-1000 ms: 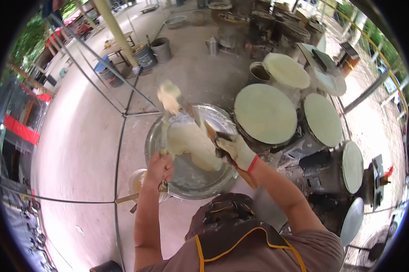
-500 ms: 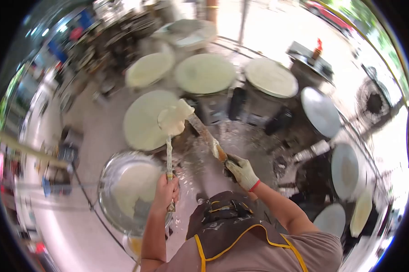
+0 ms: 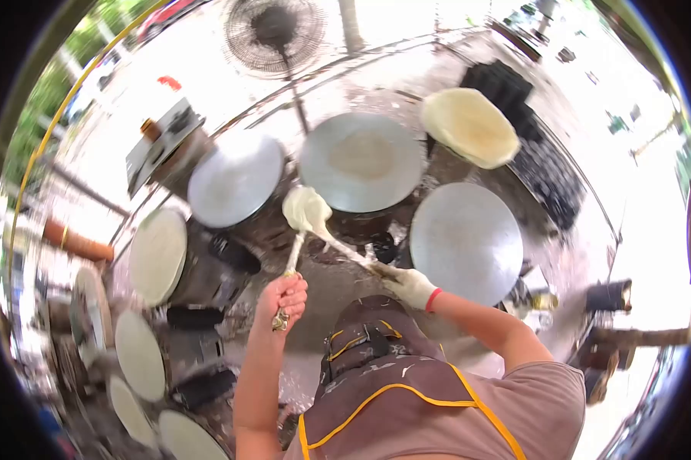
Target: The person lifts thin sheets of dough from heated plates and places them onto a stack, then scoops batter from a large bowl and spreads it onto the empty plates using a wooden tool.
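My left hand [image 3: 285, 297] is closed round the handle of a ladle [image 3: 295, 253], held up in front of me. Thick pale batter [image 3: 307, 208] covers the ladle's head. In the white-gloved fingers of my right hand [image 3: 411, 289] is a long-handled spreader [image 3: 351, 254], its batter-coated end meeting the ladle's head. Just beyond the two tools lies a round grey griddle [image 3: 361, 172] with a tan patch in its middle. A second bare griddle [image 3: 466, 241] is near my right hand, and a third griddle [image 3: 236, 180] stands to the left.
A stack of pale yellow flatbreads [image 3: 470, 128] sits at the back right. Along the left are several griddles covered in pale batter, the nearest to the back being a covered griddle [image 3: 158, 257]. A standing fan [image 3: 275, 31] and a small side table [image 3: 165, 146] are behind.
My view has swung right, away from the batter basin and the covered griddles, toward the bare ones. Both tools came along, still together at their ends.
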Demonstrator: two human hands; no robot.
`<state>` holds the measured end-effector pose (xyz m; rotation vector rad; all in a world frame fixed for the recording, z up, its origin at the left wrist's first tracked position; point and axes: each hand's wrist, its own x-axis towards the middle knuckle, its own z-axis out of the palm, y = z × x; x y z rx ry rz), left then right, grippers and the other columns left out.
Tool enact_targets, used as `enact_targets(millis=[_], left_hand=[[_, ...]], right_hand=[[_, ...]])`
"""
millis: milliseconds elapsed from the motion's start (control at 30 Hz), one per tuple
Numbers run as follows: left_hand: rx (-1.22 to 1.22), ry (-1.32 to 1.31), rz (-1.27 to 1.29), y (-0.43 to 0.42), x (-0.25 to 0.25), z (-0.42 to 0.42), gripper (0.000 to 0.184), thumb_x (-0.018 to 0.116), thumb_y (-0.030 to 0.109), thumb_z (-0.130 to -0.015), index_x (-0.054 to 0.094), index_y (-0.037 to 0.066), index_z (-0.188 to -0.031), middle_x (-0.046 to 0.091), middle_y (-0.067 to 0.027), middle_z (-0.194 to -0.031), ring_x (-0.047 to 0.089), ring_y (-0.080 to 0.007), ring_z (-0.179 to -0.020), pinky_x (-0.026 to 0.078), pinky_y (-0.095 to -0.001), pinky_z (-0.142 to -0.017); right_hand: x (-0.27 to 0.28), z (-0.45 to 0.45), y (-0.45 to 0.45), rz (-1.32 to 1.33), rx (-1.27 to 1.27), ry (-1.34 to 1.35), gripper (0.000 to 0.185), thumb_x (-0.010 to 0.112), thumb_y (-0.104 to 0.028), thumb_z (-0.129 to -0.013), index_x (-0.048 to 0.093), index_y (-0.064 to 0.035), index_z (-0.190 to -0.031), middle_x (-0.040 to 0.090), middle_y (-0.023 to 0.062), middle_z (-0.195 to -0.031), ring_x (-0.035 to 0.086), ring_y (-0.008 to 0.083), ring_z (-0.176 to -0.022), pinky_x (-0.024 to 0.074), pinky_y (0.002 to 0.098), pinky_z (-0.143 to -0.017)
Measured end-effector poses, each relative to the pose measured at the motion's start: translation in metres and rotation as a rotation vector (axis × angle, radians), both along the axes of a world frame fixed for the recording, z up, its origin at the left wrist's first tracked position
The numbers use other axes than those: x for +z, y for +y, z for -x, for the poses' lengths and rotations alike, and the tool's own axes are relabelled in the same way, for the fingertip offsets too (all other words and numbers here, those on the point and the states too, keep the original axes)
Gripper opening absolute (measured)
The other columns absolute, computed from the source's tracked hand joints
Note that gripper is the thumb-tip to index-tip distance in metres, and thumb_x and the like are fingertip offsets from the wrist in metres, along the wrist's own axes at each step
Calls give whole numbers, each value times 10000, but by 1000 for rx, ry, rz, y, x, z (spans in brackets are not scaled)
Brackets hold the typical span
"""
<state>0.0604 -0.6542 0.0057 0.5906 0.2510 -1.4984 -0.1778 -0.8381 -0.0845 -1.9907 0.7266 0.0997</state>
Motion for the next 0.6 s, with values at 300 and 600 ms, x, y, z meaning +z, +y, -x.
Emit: enact_targets(millis=[300, 600], left_hand=[[-300, -800, 221, -160, 16, -21, 57, 475, 67, -886, 443, 62, -933, 366, 10, -587, 308, -43, -353, 271, -188, -289], [-689, -1167, 85, -299, -140, -59, 131, 520, 92, -838, 398, 48, -850, 427, -33, -568, 409, -99, -372, 327, -257, -307]], right_hand=[[-5, -8, -45, -53, -636, -231, 405, 509, -231, -891, 490, -177, -1292, 657, 91, -947, 599, 171, -731, 481, 305, -742], [-79, -122, -87, -385, -1461, -702, 391, 518, -211, -905, 497, -154, -1292, 578, 20, -718, 514, 91, -542, 404, 222, -493]])
